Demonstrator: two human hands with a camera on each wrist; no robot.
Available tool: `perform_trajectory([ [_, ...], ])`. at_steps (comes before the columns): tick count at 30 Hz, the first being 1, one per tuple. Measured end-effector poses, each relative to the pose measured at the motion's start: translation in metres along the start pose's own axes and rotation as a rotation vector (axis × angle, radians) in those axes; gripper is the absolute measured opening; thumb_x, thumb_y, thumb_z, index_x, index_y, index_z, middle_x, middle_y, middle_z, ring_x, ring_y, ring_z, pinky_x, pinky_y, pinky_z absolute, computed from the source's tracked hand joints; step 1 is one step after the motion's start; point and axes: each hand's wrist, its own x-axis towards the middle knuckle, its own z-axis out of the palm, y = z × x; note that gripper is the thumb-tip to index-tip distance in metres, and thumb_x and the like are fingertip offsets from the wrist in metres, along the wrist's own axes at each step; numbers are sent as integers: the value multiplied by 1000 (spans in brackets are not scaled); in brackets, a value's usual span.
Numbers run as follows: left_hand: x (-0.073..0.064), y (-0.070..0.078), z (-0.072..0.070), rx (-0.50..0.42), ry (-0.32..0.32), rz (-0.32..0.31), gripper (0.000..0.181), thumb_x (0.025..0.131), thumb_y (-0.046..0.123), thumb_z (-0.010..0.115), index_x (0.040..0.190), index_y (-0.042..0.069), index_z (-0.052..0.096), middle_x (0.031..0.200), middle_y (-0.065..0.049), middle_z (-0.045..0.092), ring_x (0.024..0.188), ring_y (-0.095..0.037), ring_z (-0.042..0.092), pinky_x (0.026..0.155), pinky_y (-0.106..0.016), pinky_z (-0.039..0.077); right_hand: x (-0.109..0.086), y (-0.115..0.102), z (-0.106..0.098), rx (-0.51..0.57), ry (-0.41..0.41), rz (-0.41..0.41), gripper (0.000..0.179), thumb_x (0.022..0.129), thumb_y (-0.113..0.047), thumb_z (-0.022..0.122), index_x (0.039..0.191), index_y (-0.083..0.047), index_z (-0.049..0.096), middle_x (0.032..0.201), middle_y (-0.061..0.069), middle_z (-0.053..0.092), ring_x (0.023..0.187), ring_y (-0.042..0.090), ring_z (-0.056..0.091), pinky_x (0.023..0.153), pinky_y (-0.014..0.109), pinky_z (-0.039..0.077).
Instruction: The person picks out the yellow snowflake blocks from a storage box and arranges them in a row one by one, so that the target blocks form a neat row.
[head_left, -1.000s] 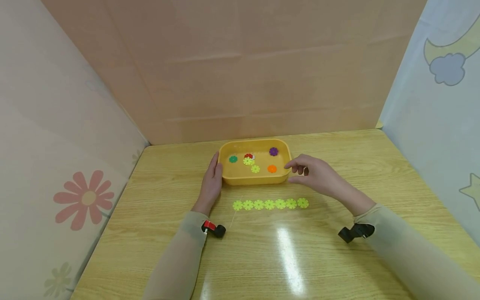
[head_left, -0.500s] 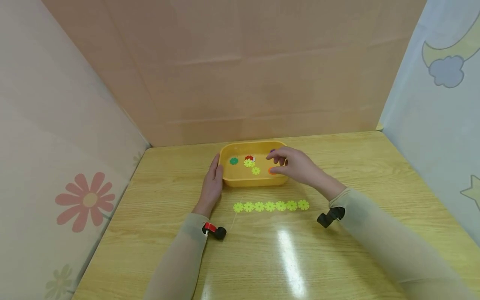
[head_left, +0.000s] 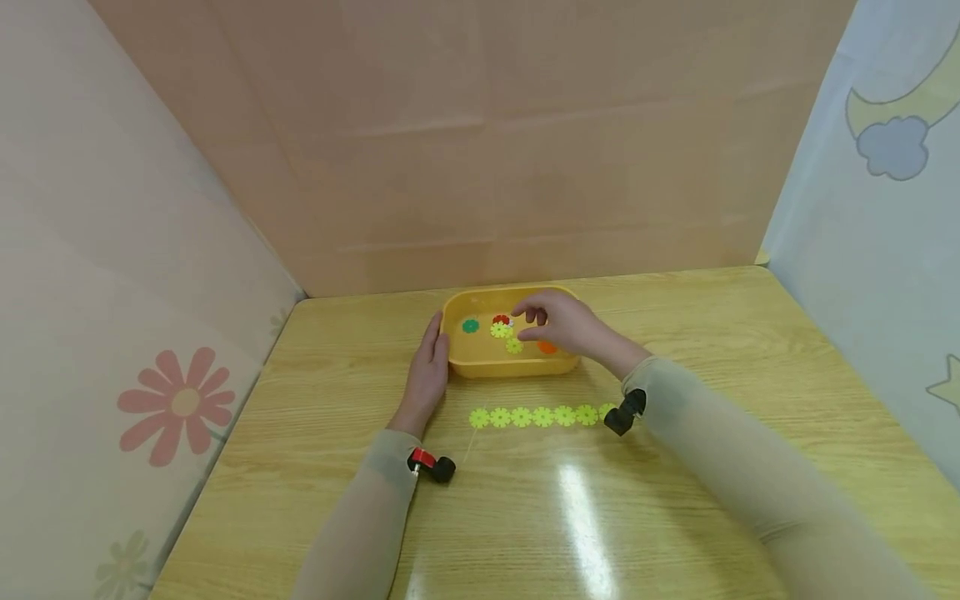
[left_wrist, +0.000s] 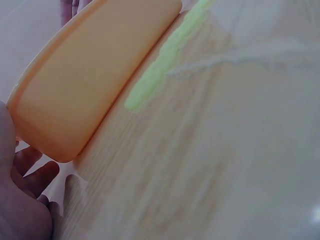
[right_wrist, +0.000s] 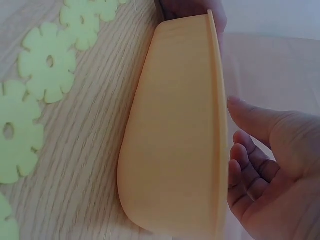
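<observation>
A yellow plastic tray (head_left: 483, 369) stands on the wooden table, with flower-shaped plastic discs inside. My left hand (head_left: 426, 375) rests against the tray's left end, fingers extended along the wall. Over the tray's right half hovers my right hand (head_left: 566, 323), thumb and fingers apart, with nothing between them. Its fingertips are near a yellow disc (head_left: 513, 345) and another yellow disc (head_left: 498, 331). A red disc (head_left: 501, 320) lies behind these, a green disc (head_left: 470, 326) at left. An orange disc (head_left: 548, 347) is partly under the right hand. The purple disc is hidden.
In front of the tray, several joined yellow discs (head_left: 521, 417) form a straight row on the table (head_left: 337, 400); the right wrist camera covers its right end. A thin pale strand (head_left: 471, 446) lies by its left end. Panels stand behind and at both sides.
My right hand has moved left from the tray's right rim to over its inside, covering the purple disc and part of the orange one. The left hand stays at the tray's left end.
</observation>
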Motion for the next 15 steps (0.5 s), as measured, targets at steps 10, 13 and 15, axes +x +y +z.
perform_trajectory([
  [10, 2, 0, -1, 2, 7, -12, 58, 122, 42, 34, 178, 32, 23, 181, 6, 26, 167, -21, 22, 135, -48, 21, 21, 7, 13, 19, -18, 1, 38, 98, -15, 87, 134, -4, 78, 103, 5, 67, 87, 23, 56, 79, 39, 49],
  [13, 2, 0, -1, -3, 9, -11, 58, 122, 41, 34, 178, 31, 23, 181, 5, 26, 167, -21, 22, 135, -49, 21, 28, 10, 18, 23, -35, 10, 38, 99, -15, 86, 134, -4, 78, 104, 6, 67, 88, 23, 56, 79, 39, 49],
  [15, 2, 0, -1, -5, 7, -13, 58, 122, 41, 34, 178, 31, 22, 181, 5, 26, 167, -21, 22, 135, -49, 21, 31, 12, 20, 23, -45, 23, 38, 99, -16, 86, 134, -5, 78, 105, 6, 67, 89, 23, 57, 80, 39, 49],
])
